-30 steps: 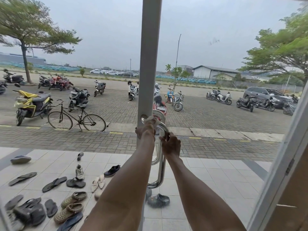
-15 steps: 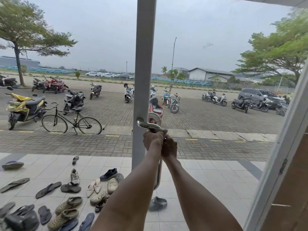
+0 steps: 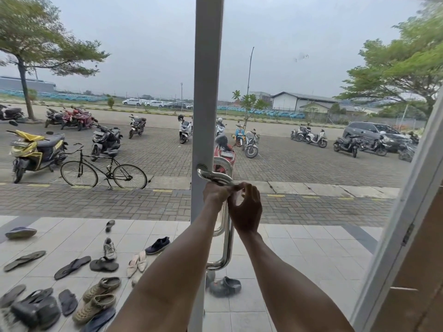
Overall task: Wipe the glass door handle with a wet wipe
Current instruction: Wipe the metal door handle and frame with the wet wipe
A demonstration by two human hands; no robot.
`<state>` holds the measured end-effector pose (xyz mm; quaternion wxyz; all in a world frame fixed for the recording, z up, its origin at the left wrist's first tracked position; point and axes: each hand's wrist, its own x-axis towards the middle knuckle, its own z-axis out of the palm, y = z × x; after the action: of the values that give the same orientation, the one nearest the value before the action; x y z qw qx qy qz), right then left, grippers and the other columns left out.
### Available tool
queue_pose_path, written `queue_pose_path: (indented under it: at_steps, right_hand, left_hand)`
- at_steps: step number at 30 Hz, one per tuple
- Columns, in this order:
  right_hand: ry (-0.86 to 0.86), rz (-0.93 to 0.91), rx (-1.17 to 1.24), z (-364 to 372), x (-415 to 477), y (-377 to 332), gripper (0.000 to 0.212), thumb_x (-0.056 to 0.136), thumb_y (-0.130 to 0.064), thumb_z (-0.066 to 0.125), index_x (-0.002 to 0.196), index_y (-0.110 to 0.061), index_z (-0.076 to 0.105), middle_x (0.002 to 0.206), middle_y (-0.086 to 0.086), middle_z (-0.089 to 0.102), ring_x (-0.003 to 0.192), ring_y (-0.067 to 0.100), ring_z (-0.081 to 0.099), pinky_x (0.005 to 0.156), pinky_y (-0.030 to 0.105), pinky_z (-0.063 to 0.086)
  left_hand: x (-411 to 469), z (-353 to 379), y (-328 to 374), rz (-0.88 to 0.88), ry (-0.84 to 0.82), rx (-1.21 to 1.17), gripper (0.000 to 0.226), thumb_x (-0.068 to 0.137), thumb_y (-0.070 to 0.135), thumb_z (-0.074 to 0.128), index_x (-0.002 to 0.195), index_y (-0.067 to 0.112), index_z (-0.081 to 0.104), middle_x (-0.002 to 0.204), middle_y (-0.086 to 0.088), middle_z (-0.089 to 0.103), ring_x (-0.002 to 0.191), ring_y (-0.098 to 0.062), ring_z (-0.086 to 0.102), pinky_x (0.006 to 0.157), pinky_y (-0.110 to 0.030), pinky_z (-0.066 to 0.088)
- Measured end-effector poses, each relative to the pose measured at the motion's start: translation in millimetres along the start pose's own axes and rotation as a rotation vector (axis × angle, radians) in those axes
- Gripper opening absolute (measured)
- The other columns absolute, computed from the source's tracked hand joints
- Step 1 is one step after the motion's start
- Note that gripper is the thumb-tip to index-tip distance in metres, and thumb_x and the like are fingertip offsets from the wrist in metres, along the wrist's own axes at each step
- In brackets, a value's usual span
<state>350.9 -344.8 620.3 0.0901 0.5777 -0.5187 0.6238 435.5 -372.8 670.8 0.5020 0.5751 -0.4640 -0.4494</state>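
Observation:
The chrome door handle (image 3: 229, 243) is a tall curved pull bar on the white door frame (image 3: 207, 92), with a second bar behind the glass. My left hand (image 3: 215, 194) is closed around the bar just under its top bend (image 3: 211, 175). My right hand (image 3: 248, 210) touches it from the right, with thumb and fingers curled into a ring and the fingertips pinched at the bar. A small pale piece, apparently the wet wipe (image 3: 238, 188), shows between the fingertips of both hands; most of it is hidden.
The glass pane (image 3: 311, 212) stretches right to a white door edge with a hinge (image 3: 407, 233). Outside, several shoes and sandals (image 3: 100, 291) lie on the tiled porch, and a bicycle (image 3: 103, 173) and scooters stand on the paving.
My left hand slid down from the handle's top bend and my right hand came up, so both now meet just under the bend. The view has shifted slightly.

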Motion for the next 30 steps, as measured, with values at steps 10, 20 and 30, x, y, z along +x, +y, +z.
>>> queue_pose_path:
  at_steps: [10,20,30]
  right_hand:
    - [-0.011,0.037,0.049,13,-2,-8,0.031,0.096,-0.031,0.05,0.107,-0.008,0.068,0.094,0.011,0.073,0.08,0.024,0.07,0.069,0.028,0.052]
    - [-0.181,0.029,-0.181,13,21,-18,0.02,0.082,-0.028,0.073,0.085,-0.01,0.065,0.078,0.013,0.072,0.074,0.034,0.07,0.061,0.031,0.051]
    - [-0.334,0.306,-0.158,8,0,-8,0.033,0.088,-0.039,0.059,0.088,-0.009,0.073,0.091,0.021,0.071,0.089,0.039,0.067,0.07,0.034,0.048]
  left_hand:
    - [-14,-38,-14,0.112,-0.218,-0.079,0.034,0.078,0.046,0.075,0.098,0.019,0.073,0.094,0.003,0.069,0.097,-0.016,0.062,0.095,-0.04,0.045]
    - [-1,-62,-33,0.236,0.211,-0.244,0.035,0.084,0.056,0.063,0.075,0.021,0.067,0.08,0.0,0.072,0.076,-0.014,0.068,0.077,-0.032,0.049]
    - [-8,-33,-38,0.283,0.04,-0.033,0.021,0.073,0.001,0.062,0.09,0.003,0.074,0.082,-0.014,0.073,0.071,-0.022,0.067,0.058,-0.022,0.052]
